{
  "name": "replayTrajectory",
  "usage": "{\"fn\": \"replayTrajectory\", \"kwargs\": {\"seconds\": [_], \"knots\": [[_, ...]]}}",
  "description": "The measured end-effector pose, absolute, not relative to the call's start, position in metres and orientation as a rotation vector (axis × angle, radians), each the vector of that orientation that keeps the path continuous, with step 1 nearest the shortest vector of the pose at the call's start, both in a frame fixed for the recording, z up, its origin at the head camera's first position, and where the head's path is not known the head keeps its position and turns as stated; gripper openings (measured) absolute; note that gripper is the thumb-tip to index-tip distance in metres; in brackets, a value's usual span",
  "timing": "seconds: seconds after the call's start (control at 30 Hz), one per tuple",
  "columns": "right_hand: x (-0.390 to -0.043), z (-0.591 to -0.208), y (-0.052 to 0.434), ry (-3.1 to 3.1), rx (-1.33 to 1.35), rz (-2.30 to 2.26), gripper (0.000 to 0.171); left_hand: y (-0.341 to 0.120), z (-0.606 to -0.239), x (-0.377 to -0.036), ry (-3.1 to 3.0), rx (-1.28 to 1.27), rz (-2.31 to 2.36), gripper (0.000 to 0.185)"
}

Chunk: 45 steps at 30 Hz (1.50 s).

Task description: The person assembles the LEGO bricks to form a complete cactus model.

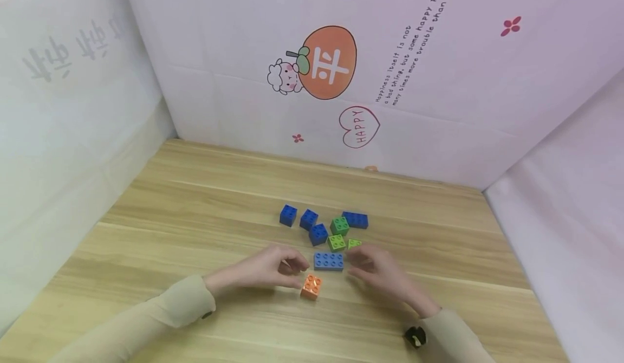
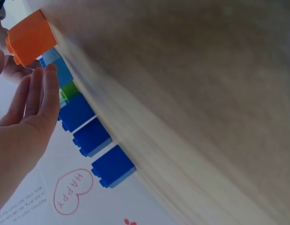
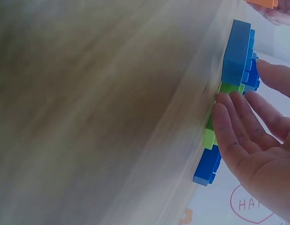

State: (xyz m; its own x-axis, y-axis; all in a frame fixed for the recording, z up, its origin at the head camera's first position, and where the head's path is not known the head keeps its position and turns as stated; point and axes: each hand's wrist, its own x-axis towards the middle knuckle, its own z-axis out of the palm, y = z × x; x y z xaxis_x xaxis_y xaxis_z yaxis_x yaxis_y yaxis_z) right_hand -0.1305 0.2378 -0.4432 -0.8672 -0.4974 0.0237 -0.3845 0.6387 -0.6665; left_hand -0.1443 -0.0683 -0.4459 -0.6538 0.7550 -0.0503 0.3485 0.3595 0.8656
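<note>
My left hand is beside the orange brick, its fingers loosely bent with nothing between them. Across from it, my right hand is at the right end of the light blue long brick, thumb and fingers apart and holding nothing. In the right wrist view, that light blue brick stands just beyond my fingertips. A yellow-green brick lies behind the light blue one. Another yellow-green piece is partly hidden by my right hand. The orange brick shows large past my left fingers in the left wrist view.
Farther back on the wooden table sit a green brick, a dark blue long brick and dark blue square bricks. A small black object is by the right sleeve. Printed cloth walls enclose the table.
</note>
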Motion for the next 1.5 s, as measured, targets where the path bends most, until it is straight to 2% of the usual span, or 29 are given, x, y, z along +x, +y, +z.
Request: {"fn": "replayTrajectory", "kwargs": {"seconds": [0.87,1.07,1.23,1.5], "knots": [[-0.133,-0.445,0.222,2.781,-0.617,-0.897,0.033,-0.059,-0.449,-0.142,2.289,1.090,1.058,0.041],[-0.132,-0.444,0.215,2.785,-0.495,-0.898,0.040,-0.056,-0.449,-0.140,2.326,1.111,1.016,0.039],[-0.133,-0.445,0.212,2.791,-0.505,-0.889,0.046,-0.054,-0.448,-0.140,2.328,1.087,1.018,0.037],[-0.131,-0.445,0.208,2.792,-0.460,-0.864,0.045,-0.054,-0.449,-0.138,2.354,1.061,1.037,0.037]]}}
